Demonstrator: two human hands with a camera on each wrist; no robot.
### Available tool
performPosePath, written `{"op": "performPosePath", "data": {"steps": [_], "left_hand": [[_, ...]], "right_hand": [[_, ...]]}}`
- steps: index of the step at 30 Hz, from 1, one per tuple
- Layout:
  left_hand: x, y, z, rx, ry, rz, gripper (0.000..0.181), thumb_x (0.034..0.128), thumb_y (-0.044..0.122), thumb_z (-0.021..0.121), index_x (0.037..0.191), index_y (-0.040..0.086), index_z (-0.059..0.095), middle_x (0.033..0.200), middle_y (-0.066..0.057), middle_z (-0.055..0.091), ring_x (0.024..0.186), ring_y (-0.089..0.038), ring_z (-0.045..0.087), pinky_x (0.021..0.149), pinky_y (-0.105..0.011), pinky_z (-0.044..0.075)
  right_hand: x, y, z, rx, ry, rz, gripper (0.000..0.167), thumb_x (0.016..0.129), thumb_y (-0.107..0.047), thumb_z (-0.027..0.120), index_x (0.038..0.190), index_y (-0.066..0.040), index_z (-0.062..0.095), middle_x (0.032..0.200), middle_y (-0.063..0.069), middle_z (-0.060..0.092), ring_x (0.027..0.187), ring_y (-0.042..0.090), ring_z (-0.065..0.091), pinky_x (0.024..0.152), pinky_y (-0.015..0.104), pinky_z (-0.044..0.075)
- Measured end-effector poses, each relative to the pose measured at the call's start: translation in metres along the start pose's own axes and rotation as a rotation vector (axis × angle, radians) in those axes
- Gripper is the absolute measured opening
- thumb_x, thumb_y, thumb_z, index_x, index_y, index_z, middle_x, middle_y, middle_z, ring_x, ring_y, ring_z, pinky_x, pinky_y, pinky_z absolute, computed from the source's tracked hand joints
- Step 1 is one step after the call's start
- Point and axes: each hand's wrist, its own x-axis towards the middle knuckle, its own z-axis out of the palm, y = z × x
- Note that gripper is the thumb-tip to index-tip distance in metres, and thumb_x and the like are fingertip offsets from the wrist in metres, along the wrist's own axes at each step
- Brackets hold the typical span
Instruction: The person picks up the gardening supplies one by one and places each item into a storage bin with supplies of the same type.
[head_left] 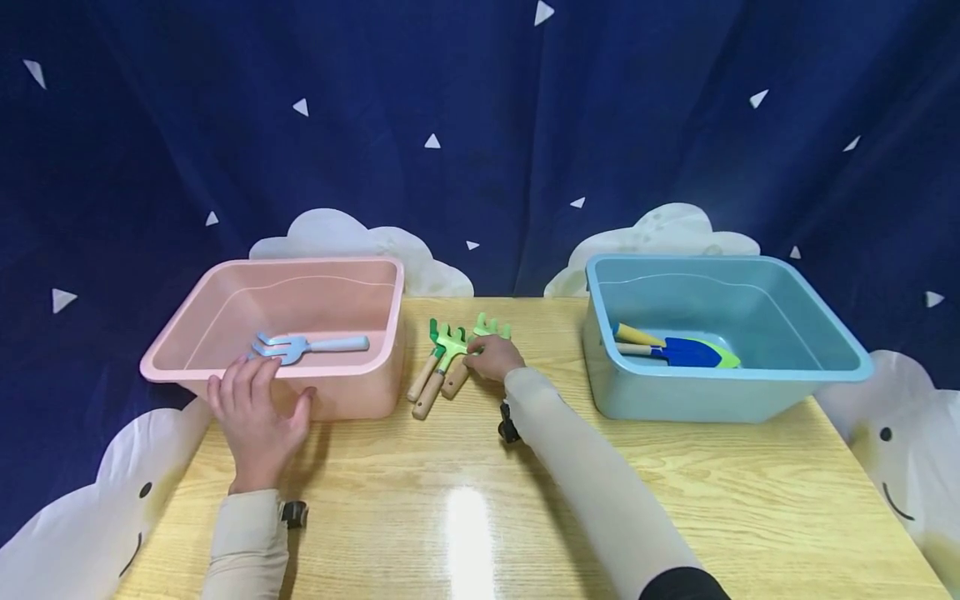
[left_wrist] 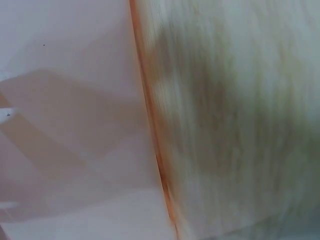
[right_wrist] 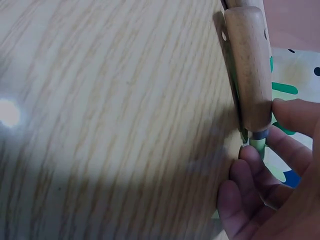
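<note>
My left hand (head_left: 258, 425) rests its extended fingers on the front rim of the pink bin (head_left: 397, 325), thumb beside the outer wall. In the left wrist view the bin's pale wall (left_wrist: 90, 150) fills the left side. A light blue rake (head_left: 337, 343) lies inside. My right hand (head_left: 497, 358) is at the small garden tools between the bins; in the right wrist view its thumb and fingers (right_wrist: 290, 150) pinch a green tool near the neck, below its wooden handle (right_wrist: 248, 65). Two more green rakes (head_left: 429, 392) (head_left: 420, 385) lie just left of it.
A blue bin (head_left: 727, 400) at the right holds a blue shovel (head_left: 690, 352) and a yellow handle (head_left: 637, 335). Both bins stand on the wooden table (head_left: 375, 492), with a dark blue curtain (head_left: 480, 183) behind.
</note>
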Motion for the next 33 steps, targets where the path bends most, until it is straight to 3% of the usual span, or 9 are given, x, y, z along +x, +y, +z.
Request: {"op": "performPosePath", "data": {"steps": [6, 13, 21, 26, 33], "left_hand": [[0.001, 0.0, 0.001, 0.003, -0.005, 0.002, 0.057, 0.0704, 0.033, 0.069, 0.118, 0.004, 0.06, 0.119, -0.018, 0.06, 0.123, -0.038, 0.047, 0.117, -0.058, 0.019], [0.001, 0.001, 0.003, -0.003, 0.008, 0.003, 0.057, 0.0709, 0.033, 0.068, 0.118, 0.003, 0.06, 0.119, -0.019, 0.06, 0.123, -0.038, 0.047, 0.117, -0.058, 0.019], [0.0, 0.0, 0.002, 0.002, 0.017, 0.003, 0.056, 0.0719, 0.033, 0.067, 0.118, 0.003, 0.059, 0.12, -0.018, 0.06, 0.122, -0.038, 0.047, 0.118, -0.057, 0.018], [0.001, 0.0, 0.002, 0.004, 0.021, 0.004, 0.055, 0.0723, 0.034, 0.066, 0.118, 0.003, 0.059, 0.119, -0.019, 0.06, 0.122, -0.038, 0.048, 0.117, -0.058, 0.019], [0.001, 0.001, 0.001, -0.002, 0.01, 0.002, 0.056, 0.0712, 0.033, 0.067, 0.118, 0.003, 0.059, 0.118, -0.02, 0.059, 0.121, -0.04, 0.047, 0.117, -0.059, 0.018]], "right_hand": [[-0.002, 0.003, -0.001, -0.028, 0.008, -0.018, 0.037, 0.093, -0.034, 0.064, 0.126, -0.016, 0.067, 0.134, 0.005, 0.066, 0.124, 0.028, 0.061, 0.104, 0.044, 0.049], [-0.007, 0.01, -0.005, -0.071, 0.016, -0.051, 0.032, 0.093, -0.034, 0.064, 0.118, -0.015, 0.069, 0.121, 0.005, 0.071, 0.112, 0.027, 0.065, 0.098, 0.043, 0.05], [-0.01, 0.031, -0.009, 0.0, 0.023, -0.046, 0.028, 0.092, -0.032, 0.065, 0.115, -0.017, 0.07, 0.12, 0.004, 0.07, 0.107, 0.025, 0.064, 0.095, 0.044, 0.05], [-0.017, 0.039, -0.014, 0.074, 0.014, -0.054, 0.032, 0.093, -0.027, 0.065, 0.122, -0.015, 0.068, 0.118, 0.007, 0.068, 0.1, 0.023, 0.063, 0.09, 0.043, 0.051], [-0.024, 0.048, -0.018, 0.102, 0.001, -0.069, 0.045, 0.095, -0.023, 0.062, 0.138, -0.014, 0.056, 0.111, 0.009, 0.068, 0.084, 0.018, 0.062, 0.078, 0.036, 0.05]]}}
